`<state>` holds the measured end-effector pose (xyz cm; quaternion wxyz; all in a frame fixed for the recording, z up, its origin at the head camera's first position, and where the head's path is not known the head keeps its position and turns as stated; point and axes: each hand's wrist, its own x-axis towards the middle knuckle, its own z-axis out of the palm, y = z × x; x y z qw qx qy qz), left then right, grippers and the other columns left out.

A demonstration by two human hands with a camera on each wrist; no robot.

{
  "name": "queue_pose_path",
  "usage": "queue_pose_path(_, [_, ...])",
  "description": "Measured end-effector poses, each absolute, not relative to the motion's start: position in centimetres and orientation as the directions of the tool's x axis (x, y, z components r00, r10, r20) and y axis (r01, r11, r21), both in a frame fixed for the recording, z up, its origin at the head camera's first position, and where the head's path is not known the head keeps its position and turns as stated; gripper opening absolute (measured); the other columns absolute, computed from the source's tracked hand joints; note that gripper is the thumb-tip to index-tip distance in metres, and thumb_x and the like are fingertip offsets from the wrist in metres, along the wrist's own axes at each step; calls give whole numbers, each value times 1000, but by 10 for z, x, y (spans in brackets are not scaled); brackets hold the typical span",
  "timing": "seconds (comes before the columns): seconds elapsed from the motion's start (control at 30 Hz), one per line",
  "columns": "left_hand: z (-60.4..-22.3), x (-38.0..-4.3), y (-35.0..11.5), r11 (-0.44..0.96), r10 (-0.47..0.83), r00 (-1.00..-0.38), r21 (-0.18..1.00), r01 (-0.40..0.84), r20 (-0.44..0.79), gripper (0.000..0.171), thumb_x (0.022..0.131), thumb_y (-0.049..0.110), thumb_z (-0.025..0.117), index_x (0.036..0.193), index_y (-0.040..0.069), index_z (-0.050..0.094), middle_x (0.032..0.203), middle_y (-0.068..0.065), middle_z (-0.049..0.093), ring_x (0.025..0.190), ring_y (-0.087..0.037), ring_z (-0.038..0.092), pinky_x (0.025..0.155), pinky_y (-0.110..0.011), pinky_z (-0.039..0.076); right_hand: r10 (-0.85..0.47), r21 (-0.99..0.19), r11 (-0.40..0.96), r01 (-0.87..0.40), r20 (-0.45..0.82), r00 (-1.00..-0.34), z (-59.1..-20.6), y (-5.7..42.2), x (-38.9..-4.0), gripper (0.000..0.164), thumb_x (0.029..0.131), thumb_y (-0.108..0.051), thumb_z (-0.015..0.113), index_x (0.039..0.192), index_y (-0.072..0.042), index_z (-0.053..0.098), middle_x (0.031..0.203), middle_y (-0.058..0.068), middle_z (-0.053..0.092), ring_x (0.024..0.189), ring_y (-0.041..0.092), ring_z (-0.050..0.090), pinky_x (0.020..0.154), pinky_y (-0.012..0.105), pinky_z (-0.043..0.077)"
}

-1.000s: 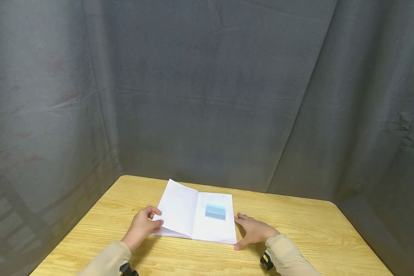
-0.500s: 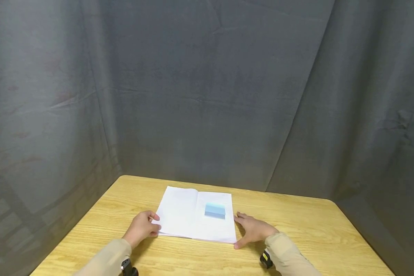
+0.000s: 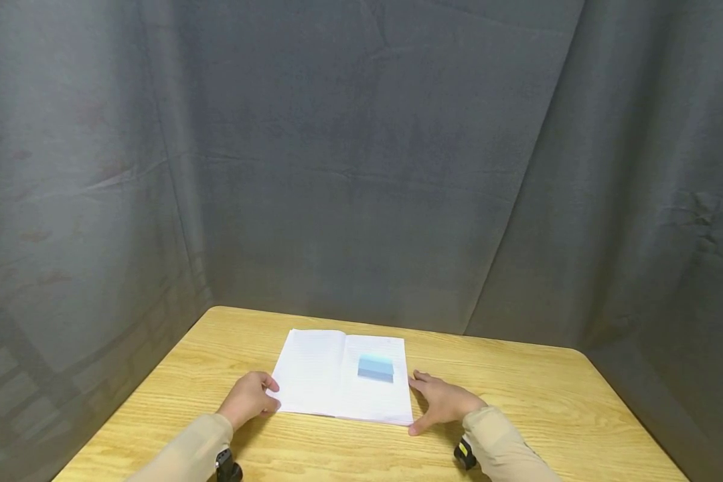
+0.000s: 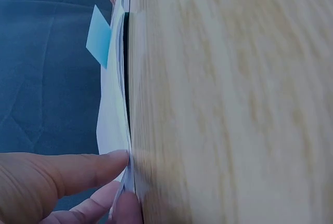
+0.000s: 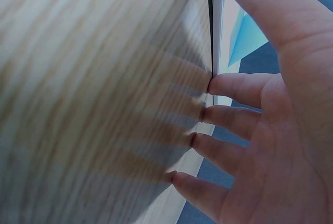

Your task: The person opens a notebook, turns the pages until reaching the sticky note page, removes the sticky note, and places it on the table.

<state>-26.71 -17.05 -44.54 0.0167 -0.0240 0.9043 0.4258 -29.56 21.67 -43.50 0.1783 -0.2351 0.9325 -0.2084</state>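
Observation:
An open notebook [image 3: 310, 375] with white lined pages lies on the wooden table. A light-blue folded paper [image 3: 375, 368], like a sticky note, is on its right page; part of it stands up off the page in the left wrist view. At the notebook's left edge, my left hand [image 3: 248, 399] pinches the pages, thumb on top and fingers at the side [image 4: 67, 182]. My right hand [image 3: 448, 404] rests beside the right edge, thumb and fingers spread, fingertips on the tabletop and close against the notebook [image 5: 260, 125].
The wooden table [image 3: 548, 415] extends to both sides of the notebook and in front of it. Dark grey curtain cloth [image 3: 361, 167] hangs behind the table and along its sides. Each wrist carries a small black camera [image 3: 466, 455].
The left page, raised at its outer edge a second ago, has come down flat under my left hand, which moved slightly toward me. My right hand and the blue paper stayed put.

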Motion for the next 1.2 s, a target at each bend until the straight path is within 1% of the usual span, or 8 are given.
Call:
queue_pose_path(0.13, [-445, -269, -172, 699, -29, -999, 714, -46, -36, 26, 68, 0, 80, 88, 1, 63, 85, -9, 60, 70, -20, 53, 64, -33, 46, -516, -471, 801, -370, -229, -825, -435, 217, -296, 103, 72, -45, 82, 147, 4, 32, 156, 27, 19, 143, 47, 20, 109, 62, 26])
queue_pose_path(0.2, [-445, -269, -172, 715, -27, -999, 698, -42, -32, 26, 68, 1, 81, 87, 2, 64, 86, -9, 62, 73, -20, 54, 68, -36, 48, -519, -470, 799, -375, -226, -824, -435, 217, -295, 103, 72, -45, 82, 147, 5, 32, 156, 27, 19, 142, 47, 20, 109, 63, 26])
queue_pose_path(0.4, [-445, -269, -173, 730, -28, -1000, 683, -28, -12, 25, 67, 1, 82, 86, 3, 65, 88, -8, 64, 79, -21, 56, 78, -43, 49, -523, -472, 796, -380, -219, -823, -435, 217, -294, 103, 72, -45, 81, 146, 6, 32, 155, 28, 19, 142, 48, 21, 109, 63, 26])
queue_pose_path(0.5, [-445, -269, -173, 729, -31, -999, 684, -28, -8, 26, 67, 1, 82, 86, 2, 65, 88, -8, 65, 80, -22, 56, 79, -44, 49, -524, -468, 796, -384, -215, -824, -435, 216, -294, 103, 72, -45, 82, 146, 6, 32, 155, 28, 20, 142, 48, 21, 109, 63, 26])
queue_pose_path(0.8, [-446, -270, -176, 713, -35, -999, 701, -31, -9, 26, 66, 2, 84, 85, 3, 66, 84, -5, 62, 78, -21, 52, 75, -39, 47, -532, -463, 792, -397, -207, -821, -435, 217, -295, 103, 72, -46, 81, 146, 5, 33, 155, 28, 21, 141, 48, 23, 108, 63, 26])
queue_pose_path(0.97, [-447, -271, -177, 703, -31, -999, 711, -35, -18, 27, 66, 3, 84, 86, 3, 66, 84, -5, 61, 78, -20, 52, 74, -38, 47, -533, -464, 792, -397, -209, -820, -434, 217, -295, 103, 73, -47, 81, 146, 6, 32, 155, 29, 20, 141, 48, 22, 108, 63, 26])
queue_pose_path(1.2, [-447, -272, -179, 698, -36, -999, 714, -50, -35, 27, 66, 3, 84, 86, 4, 66, 84, -5, 59, 78, -20, 51, 73, -36, 45, -530, -481, 793, -375, -241, -813, -430, 216, -297, 104, 72, -48, 81, 146, 6, 31, 155, 29, 19, 141, 49, 21, 108, 64, 26])
